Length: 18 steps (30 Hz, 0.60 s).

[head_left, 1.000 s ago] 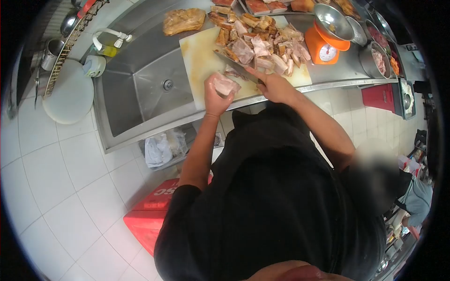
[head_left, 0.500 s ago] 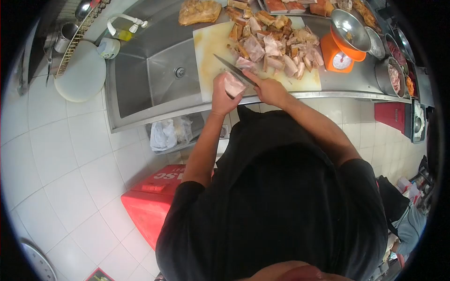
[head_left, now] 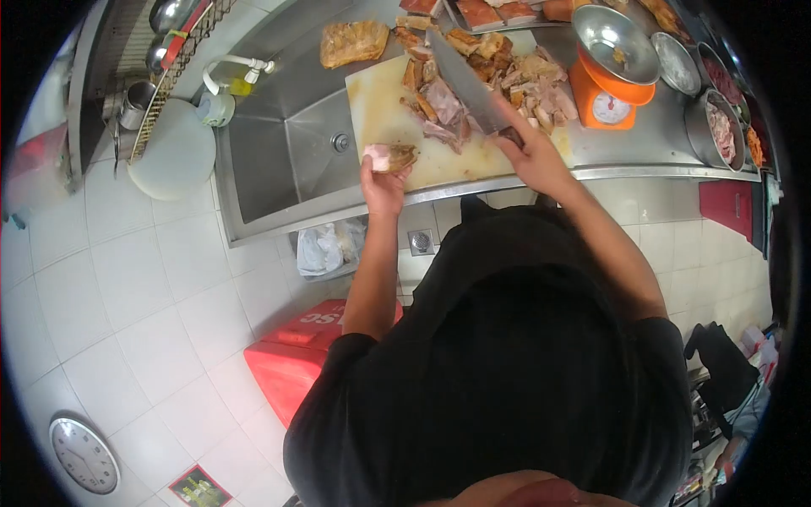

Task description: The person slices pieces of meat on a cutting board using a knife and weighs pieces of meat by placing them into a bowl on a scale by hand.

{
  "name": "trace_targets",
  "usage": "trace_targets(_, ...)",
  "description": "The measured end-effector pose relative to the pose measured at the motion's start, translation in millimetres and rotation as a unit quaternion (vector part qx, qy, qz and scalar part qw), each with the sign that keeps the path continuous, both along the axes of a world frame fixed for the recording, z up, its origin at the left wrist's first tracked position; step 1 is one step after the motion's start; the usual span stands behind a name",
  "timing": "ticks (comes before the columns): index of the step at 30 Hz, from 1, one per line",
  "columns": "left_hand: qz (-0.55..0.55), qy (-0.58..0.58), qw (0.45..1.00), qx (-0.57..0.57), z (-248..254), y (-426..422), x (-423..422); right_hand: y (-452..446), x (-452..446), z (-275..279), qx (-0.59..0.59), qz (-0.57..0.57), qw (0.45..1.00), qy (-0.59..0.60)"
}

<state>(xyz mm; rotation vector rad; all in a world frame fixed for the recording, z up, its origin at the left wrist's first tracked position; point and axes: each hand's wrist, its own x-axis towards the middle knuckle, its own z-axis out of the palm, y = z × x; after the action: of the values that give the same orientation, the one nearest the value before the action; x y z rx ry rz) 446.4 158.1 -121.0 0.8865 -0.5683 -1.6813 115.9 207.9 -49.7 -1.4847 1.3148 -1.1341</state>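
Pinched in my left hand (head_left: 385, 191) is a piece of pork (head_left: 382, 158), pale pink on one side and browned on the other, at the near left part of the cutting board (head_left: 376, 106). My right hand (head_left: 541, 160) is closed round the handle of a broad-bladed knife (head_left: 466, 83). Its blade points up and left, over the pile of chopped pork (head_left: 534, 83), and hides part of it. Larger pinkish chunks (head_left: 443, 106) lie left of the blade. A browned slab of pork (head_left: 354, 45) rests beyond the board.
A steel sink (head_left: 308, 139) with a white tap (head_left: 245, 63) adjoins the board's left side. To the right stand an orange scale (head_left: 610, 110) with a steel bowl (head_left: 615, 42) and a pot of meat (head_left: 718, 135). Below is a red box (head_left: 291, 355).
My left hand has moved left with the pork piece, turning it. My right hand has swung the knife right and up, away from that piece and over the pile. The camera view has shifted slightly.
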Motion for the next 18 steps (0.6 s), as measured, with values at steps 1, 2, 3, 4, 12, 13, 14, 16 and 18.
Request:
trace_targets(1,0.014,0.016,1.000,0.008,14.3,1.5,-12.8,4.8,-13.2,2.3,-0.009,-0.016,0.999,-0.039)
trace_targets(2,0.017,0.039,0.999,0.014,27.4,0.4,-24.9,10.0,-26.2,6.6,-0.018,-0.031,0.996,-0.076)
trace_targets(3,0.018,0.063,0.998,0.021,38.2,-1.7,-36.4,17.8,-38.6,19.7,-0.014,-0.053,0.994,-0.096)
trace_targets(4,0.018,0.086,0.996,0.029,44.4,-4.8,-47.1,25.4,-51.0,32.8,-0.010,-0.075,0.990,-0.116)
trace_targets(12,-0.160,-0.053,0.980,-0.103,97.2,-86.9,-153.7,75.0,-165.0,83.6,-0.059,-0.279,0.948,-0.140)
trace_targets(13,-0.146,-0.107,0.973,-0.140,112.3,-98.2,-179.5,79.6,-178.7,84.5,-0.069,-0.299,0.941,-0.140)
trace_targets(14,-0.129,-0.161,0.962,-0.178,129.0,-108.5,-203.9,83.8,-190.4,83.4,-0.077,-0.317,0.935,-0.141)
trace_targets(16,-0.182,-0.229,0.936,-0.194,166.6,-124.6,-252.6,94.3,-210.3,82.2,-0.083,-0.362,0.920,-0.121)
trace_targets(18,-0.200,-0.329,0.882,-0.271,174.1,-153.1,-294.2,109.1,-223.8,87.7,-0.072,-0.397,0.906,-0.127)
